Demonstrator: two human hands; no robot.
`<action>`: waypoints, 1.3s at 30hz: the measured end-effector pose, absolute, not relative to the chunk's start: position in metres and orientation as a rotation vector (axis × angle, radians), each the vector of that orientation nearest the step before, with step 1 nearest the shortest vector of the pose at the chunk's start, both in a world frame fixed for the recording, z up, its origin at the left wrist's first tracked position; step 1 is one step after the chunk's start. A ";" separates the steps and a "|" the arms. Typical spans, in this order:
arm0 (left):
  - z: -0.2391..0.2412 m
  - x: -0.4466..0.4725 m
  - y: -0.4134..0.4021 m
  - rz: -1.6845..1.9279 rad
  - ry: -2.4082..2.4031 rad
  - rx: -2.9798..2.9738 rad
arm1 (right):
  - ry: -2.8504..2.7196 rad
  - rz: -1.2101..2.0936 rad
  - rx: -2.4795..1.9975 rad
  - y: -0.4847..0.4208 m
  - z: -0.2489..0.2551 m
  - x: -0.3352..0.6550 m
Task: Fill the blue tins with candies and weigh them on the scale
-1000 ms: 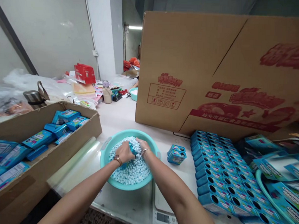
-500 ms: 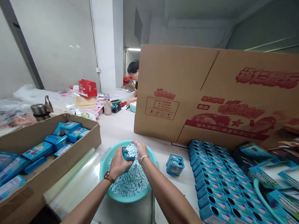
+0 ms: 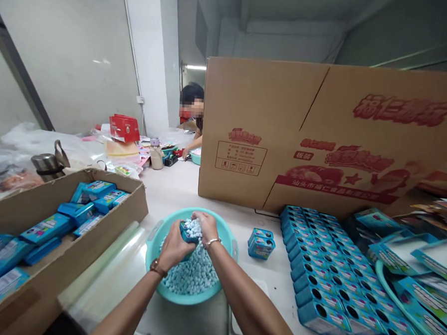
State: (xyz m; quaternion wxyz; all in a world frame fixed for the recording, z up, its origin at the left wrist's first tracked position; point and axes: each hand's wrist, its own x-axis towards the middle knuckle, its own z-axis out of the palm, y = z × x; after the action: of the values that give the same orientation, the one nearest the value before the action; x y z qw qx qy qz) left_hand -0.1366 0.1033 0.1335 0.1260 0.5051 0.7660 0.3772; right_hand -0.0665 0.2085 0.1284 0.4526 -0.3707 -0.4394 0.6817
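Small blue box (image 3: 185,232) sits between our two hands, raised just above the pile of pale blue candies (image 3: 192,272) in the teal basin (image 3: 225,232) on the desk (image 3: 177,185). Our left hand (image 3: 174,247) has its fingers closed around the box from below and from the near side, a watch on its wrist; our right hand (image 3: 204,225) curls its fingers over the box's top, where a small heap of candies rests, so both hands grip it. Its open end faces up and slightly away from us; how its long axis runs we cannot tell, since our fingers cover most of it, and any print on it is too small to read. Behind the basin stands a large cardboard carton (image 3: 322,137) with red printing: Chinese characters, a framed label panel with small handling symbols, and a red band of text along its lower edge, none of which we can read with confidence. To the right lie rows of blue boxes (image 3: 326,273), side by side with round holes facing up, and a lone pair of blue boxes (image 3: 261,243) sits between them and the basin. At left an open cardboard tray (image 3: 65,249) holds flat blue packets (image 3: 48,227) with white label panels, illegible. Farther back another person (image 3: 193,111) works at the desk.
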 end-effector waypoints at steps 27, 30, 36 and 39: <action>0.136 -0.138 0.113 1.077 2.074 1.408 | -0.961 1.751 -0.873 0.206 0.130 -0.055; 0.137 -0.138 0.111 1.076 2.052 1.425 | -0.952 1.745 -0.868 0.203 0.128 -0.053; 0.137 -0.137 0.110 1.091 2.010 1.422 | -0.940 1.706 -0.847 0.199 0.130 -0.049; 0.137 -0.135 0.109 1.124 2.021 1.427 | -0.959 1.676 -0.824 0.198 0.131 -0.049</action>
State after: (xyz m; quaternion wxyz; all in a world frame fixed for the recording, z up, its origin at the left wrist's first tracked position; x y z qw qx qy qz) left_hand -0.1353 0.1089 0.1369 0.2104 0.5134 0.7272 0.4043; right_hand -0.0489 0.1980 0.1312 0.4979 -0.3404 -0.3962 0.6923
